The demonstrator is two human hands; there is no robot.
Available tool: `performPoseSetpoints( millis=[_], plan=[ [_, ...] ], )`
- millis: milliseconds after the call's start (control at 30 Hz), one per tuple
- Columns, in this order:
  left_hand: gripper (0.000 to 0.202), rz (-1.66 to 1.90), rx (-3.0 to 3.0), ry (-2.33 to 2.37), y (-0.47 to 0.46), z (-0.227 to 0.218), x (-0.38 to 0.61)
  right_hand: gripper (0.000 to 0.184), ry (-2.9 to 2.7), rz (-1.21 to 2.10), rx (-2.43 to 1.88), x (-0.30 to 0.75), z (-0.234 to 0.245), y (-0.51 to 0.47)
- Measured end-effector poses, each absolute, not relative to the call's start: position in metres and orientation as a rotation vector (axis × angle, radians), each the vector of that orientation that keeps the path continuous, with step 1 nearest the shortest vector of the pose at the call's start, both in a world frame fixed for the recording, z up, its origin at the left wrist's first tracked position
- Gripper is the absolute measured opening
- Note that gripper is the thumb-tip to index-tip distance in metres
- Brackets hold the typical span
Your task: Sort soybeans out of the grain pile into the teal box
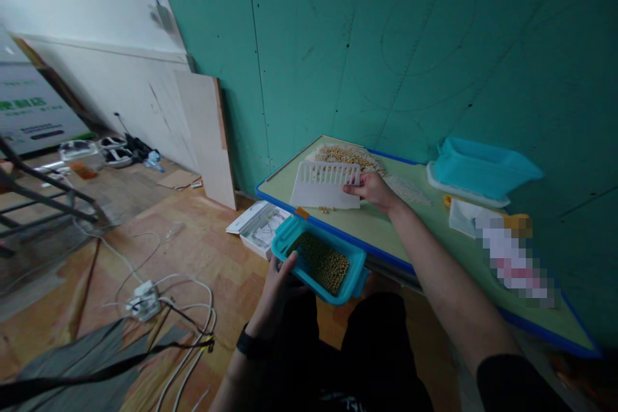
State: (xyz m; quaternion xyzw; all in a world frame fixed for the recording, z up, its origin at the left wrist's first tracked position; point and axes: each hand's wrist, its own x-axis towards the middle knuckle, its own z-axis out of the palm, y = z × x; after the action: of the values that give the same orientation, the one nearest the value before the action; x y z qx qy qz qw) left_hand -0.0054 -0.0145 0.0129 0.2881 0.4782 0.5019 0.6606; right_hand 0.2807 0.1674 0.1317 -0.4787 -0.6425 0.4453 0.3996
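Note:
My left hand (pixel 280 277) grips the near-left side of a blue plastic container (pixel 355 280), its thumb over the rim. Small green beans and larger tan soybeans (pixel 335 270) lie inside it. The container is just below the table's front edge. In my right hand (pixel 369 192) is a white slotted scraper (pixel 326 196), held by its right side above the table. Behind the scraper spreads a pile of soybeans (pixel 345 154) mixed with pale grains. A few loose soybeans (pixel 324 209) rest at the scraper's lower edge. White rice-like grains (pixel 410 190) lie right of my right hand.
The pale green table (pixel 386 232) has a blue edge and stands against a green wall. At its right are a blue bin (pixel 483 167), a white lid (pixel 432 180) and a blurred packet (pixel 512 257). An open white box (pixel 261 228), power strip (pixel 145 299) and cables cover the floor leftward.

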Motion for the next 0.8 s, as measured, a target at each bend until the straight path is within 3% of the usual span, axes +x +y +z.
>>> performPoseSetpoints(
  millis=[800],
  plan=[
    [0.089,1.108,0.65,1.074,-0.016,0.025,-0.003,0.055,-1.629,1.163,-1.195,0.277,0.136,0.149]
  ],
)
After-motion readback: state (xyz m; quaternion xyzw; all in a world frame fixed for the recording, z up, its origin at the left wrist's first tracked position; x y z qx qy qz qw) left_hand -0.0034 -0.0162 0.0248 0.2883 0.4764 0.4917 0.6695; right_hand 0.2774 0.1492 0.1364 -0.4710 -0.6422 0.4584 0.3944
